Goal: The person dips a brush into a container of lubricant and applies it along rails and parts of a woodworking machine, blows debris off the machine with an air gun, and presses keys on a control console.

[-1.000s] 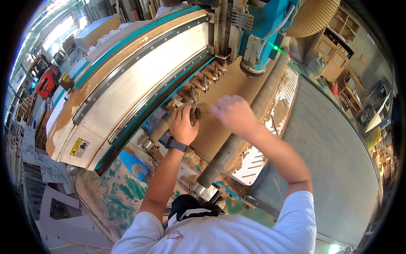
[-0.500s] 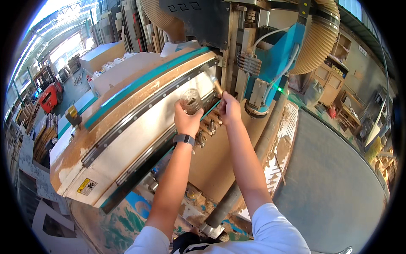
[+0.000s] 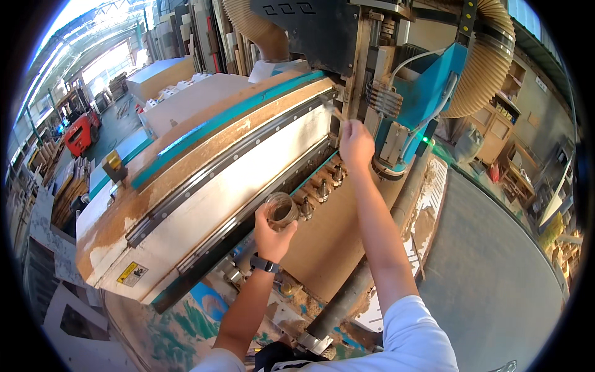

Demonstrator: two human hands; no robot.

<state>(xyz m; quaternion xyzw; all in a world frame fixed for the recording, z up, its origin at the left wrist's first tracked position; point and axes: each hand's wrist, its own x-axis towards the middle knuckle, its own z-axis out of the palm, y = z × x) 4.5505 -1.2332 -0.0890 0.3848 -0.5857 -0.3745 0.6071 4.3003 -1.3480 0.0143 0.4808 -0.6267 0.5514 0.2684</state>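
Note:
My left hand (image 3: 273, 240), with a dark watch on its wrist, is wrapped around a clear glass jar (image 3: 282, 209). Its mouth is tilted up towards me; what lies inside is hard to make out. In my right hand (image 3: 357, 145) I grip a brush (image 3: 338, 114) by its light wooden handle. The brush head is blurred and reaches the far end of the dark upper guide rail (image 3: 238, 147) on the machine's white beam (image 3: 229, 180); whether it touches cannot be told. Several metal tool holders (image 3: 323, 190) stand in a row just right of the jar.
A blue spindle head (image 3: 396, 139) with a hose and a green light stands close to the right of my right hand. Below my arms lies a brown board (image 3: 319, 257). A grey table surface (image 3: 489, 266) spreads to the right; a red forklift (image 3: 80, 133) stands far left.
My left hand has brought the jar down and nearer, away from the rail. My right hand has moved the brush up and right, to the rail's far end. The view has shifted slightly.

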